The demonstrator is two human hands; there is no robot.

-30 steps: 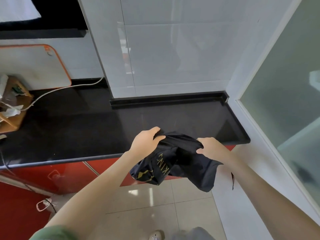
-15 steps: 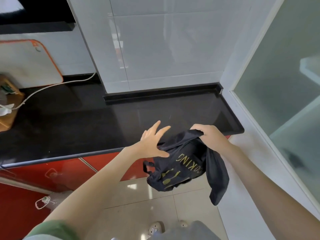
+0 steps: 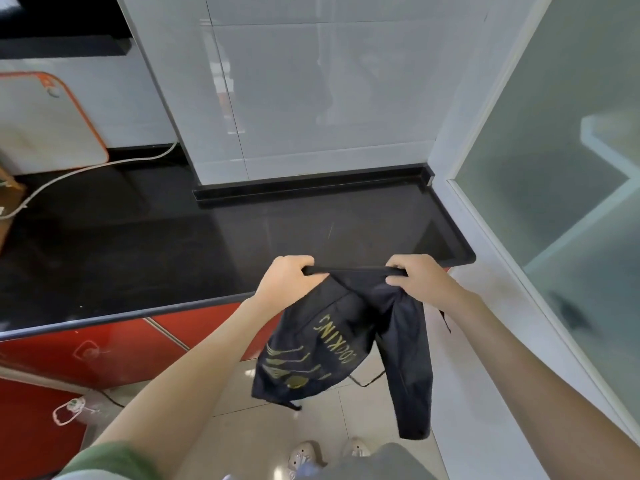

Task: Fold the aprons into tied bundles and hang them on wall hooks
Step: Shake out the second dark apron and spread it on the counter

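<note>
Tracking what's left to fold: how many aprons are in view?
1. The black apron hangs from the left hand and right hand, before the counter. Others may be out of view.

Left hand (image 3: 284, 278) and right hand (image 3: 419, 277) side by side before the counter's (image 3: 138, 244) front edge, the apron (image 3: 332, 344) gripped between them, hanging over the floor (image 3: 277, 434) | cabinet (image 3: 86, 351) under counter | board (image 3: 45, 123) on counter at far left, leaning on wall (image 3: 131, 109), cable (image 3: 86, 169) beside it | glass panel (image 3: 554, 168) at right | shoes (image 3: 304, 453) on floor below apron
</note>
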